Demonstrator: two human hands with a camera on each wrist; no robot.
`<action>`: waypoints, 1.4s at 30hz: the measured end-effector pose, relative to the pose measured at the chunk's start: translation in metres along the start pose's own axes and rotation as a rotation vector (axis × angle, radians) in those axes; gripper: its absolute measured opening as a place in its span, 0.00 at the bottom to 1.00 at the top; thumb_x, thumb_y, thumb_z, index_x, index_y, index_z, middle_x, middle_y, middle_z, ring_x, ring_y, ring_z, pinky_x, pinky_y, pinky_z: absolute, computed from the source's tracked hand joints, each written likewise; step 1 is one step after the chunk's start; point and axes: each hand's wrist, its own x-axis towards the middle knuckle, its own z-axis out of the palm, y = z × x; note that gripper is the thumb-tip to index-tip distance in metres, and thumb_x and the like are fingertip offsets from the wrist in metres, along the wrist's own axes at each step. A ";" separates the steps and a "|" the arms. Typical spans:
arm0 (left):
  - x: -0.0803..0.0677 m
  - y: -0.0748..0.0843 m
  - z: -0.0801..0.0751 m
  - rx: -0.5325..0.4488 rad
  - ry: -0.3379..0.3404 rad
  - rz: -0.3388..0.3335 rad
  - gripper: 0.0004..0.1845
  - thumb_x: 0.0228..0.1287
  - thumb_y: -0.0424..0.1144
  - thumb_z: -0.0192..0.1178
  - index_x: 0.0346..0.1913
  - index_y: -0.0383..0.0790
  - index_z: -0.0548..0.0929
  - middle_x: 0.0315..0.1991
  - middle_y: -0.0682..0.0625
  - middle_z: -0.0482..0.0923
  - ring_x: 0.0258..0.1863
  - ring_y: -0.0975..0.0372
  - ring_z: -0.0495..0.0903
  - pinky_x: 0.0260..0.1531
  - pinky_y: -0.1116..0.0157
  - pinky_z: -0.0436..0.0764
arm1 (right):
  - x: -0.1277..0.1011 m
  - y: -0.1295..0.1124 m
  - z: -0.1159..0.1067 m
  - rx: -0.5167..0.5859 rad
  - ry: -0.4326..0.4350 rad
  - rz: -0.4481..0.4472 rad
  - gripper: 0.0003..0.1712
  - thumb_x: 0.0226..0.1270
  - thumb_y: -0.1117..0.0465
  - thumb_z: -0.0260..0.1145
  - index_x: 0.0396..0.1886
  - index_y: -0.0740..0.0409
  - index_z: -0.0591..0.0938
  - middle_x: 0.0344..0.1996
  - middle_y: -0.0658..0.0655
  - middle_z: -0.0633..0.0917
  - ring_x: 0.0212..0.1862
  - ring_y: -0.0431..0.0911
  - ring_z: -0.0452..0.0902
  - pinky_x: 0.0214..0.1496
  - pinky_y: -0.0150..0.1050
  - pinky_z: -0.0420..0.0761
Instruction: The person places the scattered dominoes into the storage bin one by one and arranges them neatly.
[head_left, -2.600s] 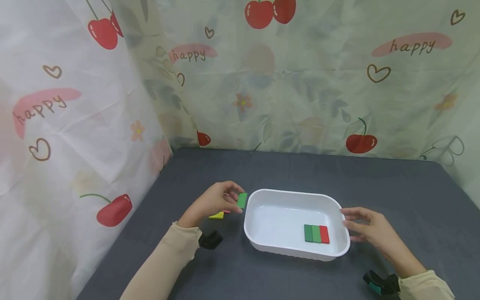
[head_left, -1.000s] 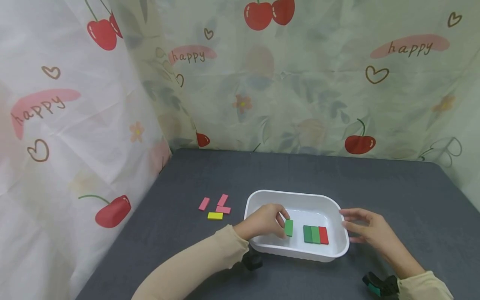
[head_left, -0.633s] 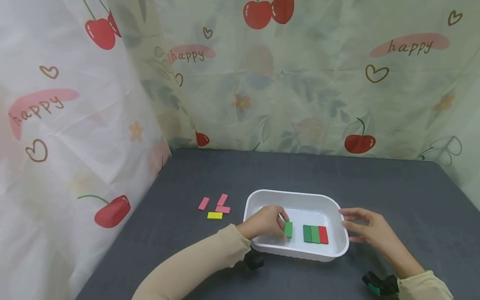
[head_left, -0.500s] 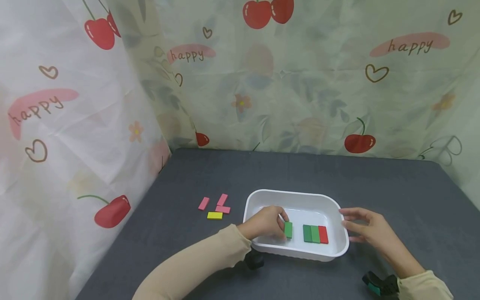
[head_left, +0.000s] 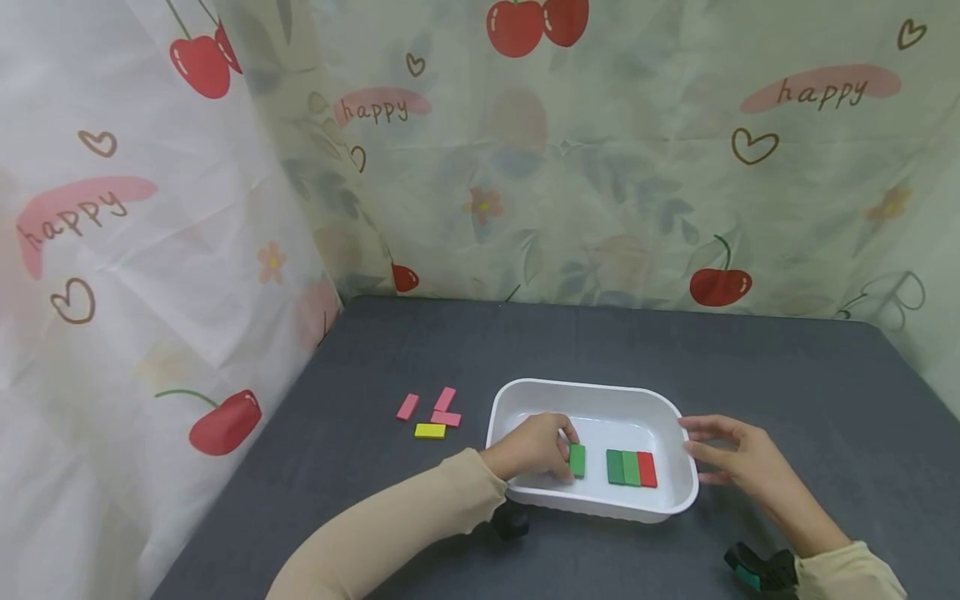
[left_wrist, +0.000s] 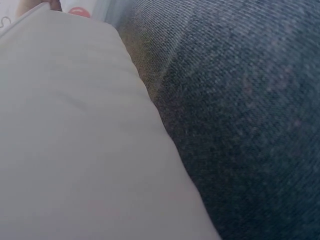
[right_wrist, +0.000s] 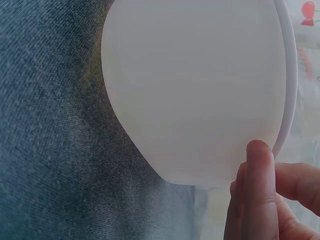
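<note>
In the head view, my left hand (head_left: 534,447) reaches over the near left rim of a white tray (head_left: 585,384) and pinches a green tile (head_left: 577,461) low inside it. To the right of that tile, a dark green tile (head_left: 615,467), a lighter green tile (head_left: 631,468) and a red tile (head_left: 647,470) lie side by side on the tray floor, a gap apart from the held one. My right hand (head_left: 731,450) rests its fingertips against the tray's right end. Its fingers (right_wrist: 260,180) touch the outer wall near the rim in the right wrist view.
Left of the tray, pink tiles (head_left: 408,407) and a yellow tile (head_left: 430,431) lie on the dark grey table (head_left: 420,342). The tray's outer wall (left_wrist: 75,125) fills much of the left wrist view. A printed curtain (head_left: 600,183) hangs behind.
My left hand has carried the green tile from beside the tray rightward over the rim and down inside it. Over the last second it has barely moved. The right hand stays at the tray's end.
</note>
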 end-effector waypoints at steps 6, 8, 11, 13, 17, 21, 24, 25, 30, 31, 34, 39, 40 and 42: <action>0.001 -0.001 0.001 0.020 0.002 0.018 0.20 0.39 0.26 0.75 0.38 0.39 0.80 0.20 0.55 0.76 0.21 0.67 0.73 0.24 0.73 0.69 | 0.000 0.000 0.000 -0.008 0.001 0.002 0.35 0.62 0.54 0.70 0.64 0.69 0.71 0.53 0.68 0.77 0.45 0.47 0.81 0.38 0.44 0.85; 0.001 -0.001 0.001 0.031 0.002 0.023 0.20 0.38 0.26 0.75 0.38 0.39 0.80 0.20 0.56 0.76 0.20 0.68 0.72 0.24 0.73 0.69 | 0.000 0.000 0.000 -0.008 -0.001 -0.001 0.35 0.62 0.54 0.70 0.64 0.69 0.71 0.53 0.69 0.77 0.45 0.47 0.81 0.38 0.44 0.85; 0.002 -0.002 0.002 0.043 0.001 0.029 0.21 0.38 0.26 0.75 0.38 0.39 0.80 0.20 0.56 0.75 0.20 0.68 0.72 0.23 0.73 0.69 | 0.000 0.000 0.000 -0.014 0.002 0.004 0.35 0.62 0.54 0.70 0.64 0.68 0.71 0.53 0.69 0.76 0.45 0.48 0.80 0.38 0.44 0.85; 0.002 -0.002 0.002 0.041 0.002 0.026 0.21 0.38 0.25 0.75 0.38 0.39 0.80 0.20 0.56 0.75 0.20 0.68 0.72 0.23 0.73 0.68 | 0.000 -0.001 0.000 -0.015 0.005 0.007 0.35 0.62 0.54 0.70 0.64 0.68 0.71 0.53 0.69 0.76 0.45 0.48 0.80 0.38 0.44 0.85; 0.002 -0.002 0.003 0.031 -0.002 0.018 0.21 0.38 0.25 0.75 0.38 0.39 0.80 0.20 0.56 0.75 0.20 0.68 0.72 0.23 0.73 0.69 | 0.000 -0.001 0.000 -0.018 0.007 0.013 0.35 0.62 0.54 0.70 0.64 0.68 0.71 0.53 0.69 0.76 0.45 0.48 0.80 0.38 0.44 0.85; 0.003 -0.003 0.003 0.021 -0.007 0.011 0.21 0.39 0.25 0.75 0.39 0.40 0.80 0.20 0.55 0.76 0.20 0.67 0.73 0.24 0.73 0.69 | 0.000 -0.002 0.000 -0.022 0.007 0.016 0.36 0.62 0.54 0.70 0.64 0.68 0.71 0.54 0.69 0.76 0.46 0.48 0.80 0.38 0.44 0.85; 0.003 -0.003 0.003 0.021 -0.008 0.007 0.21 0.39 0.25 0.75 0.38 0.40 0.80 0.21 0.55 0.76 0.20 0.67 0.74 0.24 0.72 0.69 | 0.000 -0.002 0.000 -0.021 0.007 0.018 0.36 0.62 0.53 0.70 0.64 0.68 0.71 0.55 0.70 0.76 0.47 0.49 0.80 0.38 0.44 0.85; 0.003 -0.003 0.003 0.019 -0.009 0.006 0.21 0.39 0.25 0.75 0.38 0.40 0.80 0.21 0.55 0.77 0.20 0.67 0.74 0.24 0.72 0.69 | 0.000 -0.002 0.000 -0.020 0.008 0.019 0.36 0.62 0.53 0.70 0.64 0.68 0.71 0.55 0.69 0.76 0.47 0.49 0.80 0.38 0.44 0.85; 0.004 -0.004 0.003 0.015 -0.013 0.008 0.21 0.39 0.25 0.75 0.38 0.40 0.80 0.20 0.55 0.77 0.20 0.67 0.74 0.23 0.72 0.69 | 0.000 -0.003 0.000 -0.012 0.009 0.017 0.35 0.62 0.54 0.70 0.64 0.68 0.71 0.54 0.69 0.76 0.46 0.48 0.80 0.38 0.45 0.85; 0.004 -0.004 0.003 0.014 -0.013 0.009 0.21 0.39 0.25 0.75 0.38 0.40 0.79 0.20 0.56 0.76 0.20 0.67 0.74 0.23 0.72 0.69 | 0.000 -0.003 0.000 -0.010 0.008 0.013 0.35 0.62 0.55 0.70 0.64 0.68 0.71 0.54 0.69 0.76 0.46 0.48 0.80 0.38 0.44 0.85; 0.003 -0.003 0.002 0.009 -0.017 0.008 0.21 0.39 0.25 0.75 0.39 0.40 0.79 0.20 0.56 0.77 0.20 0.67 0.74 0.23 0.72 0.69 | -0.001 -0.003 0.000 -0.008 0.007 0.003 0.34 0.63 0.55 0.69 0.63 0.69 0.71 0.54 0.69 0.76 0.46 0.48 0.80 0.38 0.44 0.85; 0.000 -0.002 0.000 -0.015 -0.018 -0.030 0.24 0.41 0.26 0.75 0.44 0.40 0.79 0.22 0.55 0.78 0.22 0.65 0.75 0.25 0.71 0.71 | -0.002 -0.003 0.000 -0.006 0.004 -0.007 0.34 0.63 0.55 0.69 0.63 0.69 0.71 0.53 0.69 0.76 0.46 0.48 0.80 0.38 0.44 0.85; -0.001 -0.001 -0.001 -0.020 -0.015 -0.043 0.25 0.41 0.27 0.75 0.45 0.40 0.79 0.23 0.54 0.78 0.22 0.65 0.75 0.25 0.70 0.71 | -0.002 -0.003 0.000 -0.005 0.003 -0.009 0.34 0.63 0.55 0.69 0.63 0.68 0.71 0.53 0.68 0.77 0.46 0.48 0.80 0.38 0.44 0.85; -0.002 -0.001 -0.003 -0.031 -0.007 -0.066 0.25 0.41 0.28 0.76 0.45 0.39 0.79 0.25 0.54 0.78 0.24 0.64 0.76 0.26 0.70 0.72 | -0.002 -0.003 0.000 -0.006 0.004 -0.012 0.35 0.63 0.54 0.70 0.63 0.68 0.71 0.53 0.68 0.77 0.46 0.48 0.80 0.38 0.44 0.85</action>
